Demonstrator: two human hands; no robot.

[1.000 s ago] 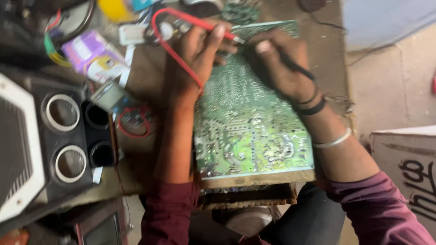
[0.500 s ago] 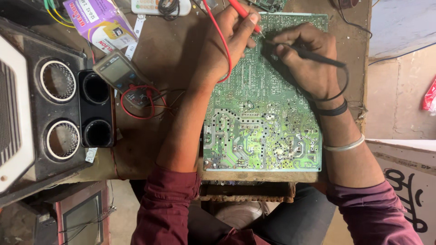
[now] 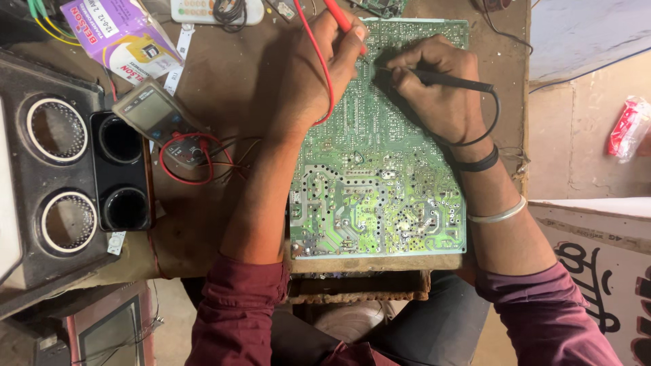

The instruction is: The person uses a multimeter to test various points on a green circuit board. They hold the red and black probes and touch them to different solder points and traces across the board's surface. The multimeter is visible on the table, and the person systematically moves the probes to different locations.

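Head view, looking straight down: the large green printed circuit board [image 3: 380, 169], solder side up, lies flat on the brown wooden workbench [image 3: 224, 74], its long axis running away from the person; everything else is placed from it. Well to the board's left sits a big black speaker box with two round silver-rimmed openings [image 3: 57, 176]. Just left of the board, between it and the box, rests a grey handheld multimeter [image 3: 152, 115] with red and black leads coiled beside it. Beyond that, to the far left of the board's top edge, lies a purple and white cardboard packet [image 3: 119, 34].

The left hand [image 3: 315, 71] lies over the board's upper left corner, fingers pinched narrow round a red test probe [image 3: 342, 20] that slants down toward the board. The right hand [image 3: 441, 91] rests on the board's upper right part, fingers closed on a black test probe [image 3: 447, 79] lying nearly crosswise, tip pointing left. Both tips meet the board near its top middle, close together between the two hands; the exact contact points are too small to tell. The red lead [image 3: 319, 61] loops across the left wrist.
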